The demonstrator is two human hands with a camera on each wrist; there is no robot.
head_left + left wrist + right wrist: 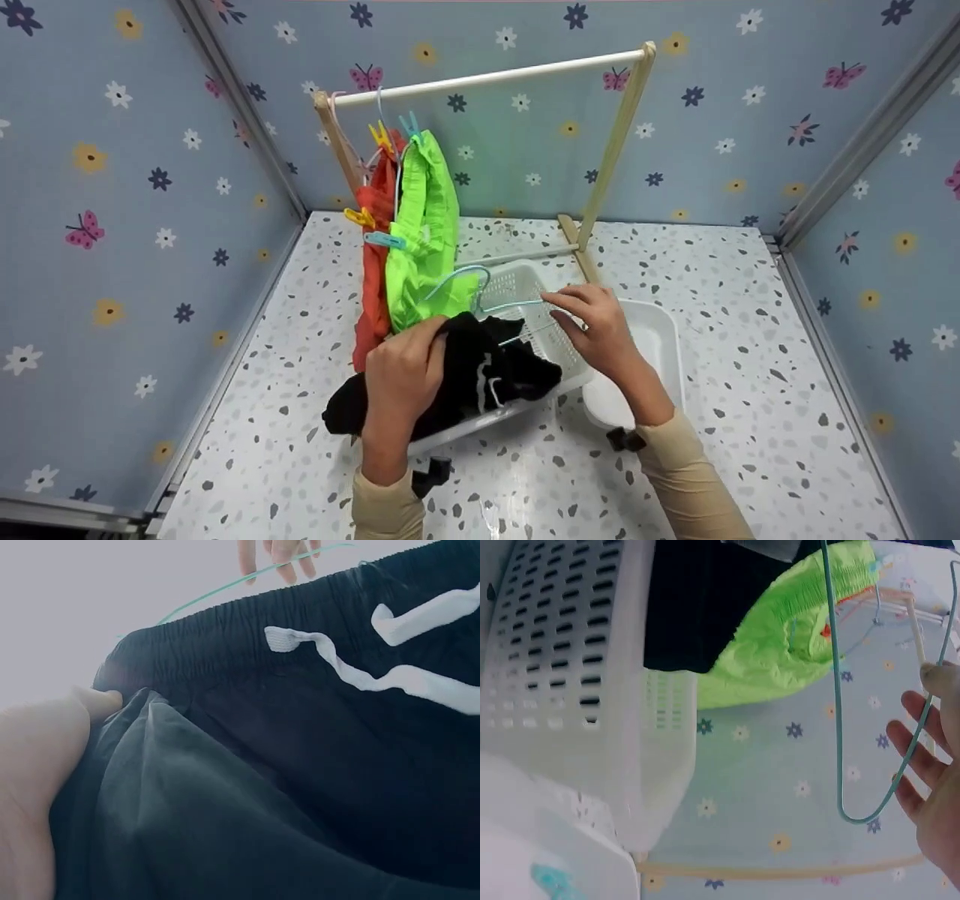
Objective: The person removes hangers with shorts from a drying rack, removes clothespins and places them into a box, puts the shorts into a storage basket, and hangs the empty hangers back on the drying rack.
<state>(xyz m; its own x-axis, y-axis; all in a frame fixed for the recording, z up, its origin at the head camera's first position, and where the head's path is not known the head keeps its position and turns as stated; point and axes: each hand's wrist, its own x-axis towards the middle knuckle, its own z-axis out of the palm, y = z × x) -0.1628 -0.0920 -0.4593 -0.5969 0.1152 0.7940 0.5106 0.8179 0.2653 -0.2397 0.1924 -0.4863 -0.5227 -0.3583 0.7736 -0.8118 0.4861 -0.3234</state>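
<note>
Black drawstring pants (pixel 461 375) with an elastic waistband and white cords (pixel 352 675) lie bunched over a white basket. My left hand (pixel 405 371) grips them at one end of the waistband, thumb on the near side in the left wrist view. A thin teal hanger (pixel 514 304) stands out past the waistband, its hook up and to the left. My right hand (pixel 600 330) holds the hanger's wire between thumb and fingers at its right end. In the right wrist view the rounded hanger end (pixel 859 820) shows beside the palm. Part of the hanger is hidden behind the pants.
Behind stands a wooden rack with a white rail (pixel 495 79). Red (pixel 373 277) and bright green (pixel 427 202) garments hang at its left, pegged with yellow (pixel 360 218) and blue (pixel 385 240) clothespins. The perforated basket (pixel 562 622) stands beside a white tray (pixel 670 337).
</note>
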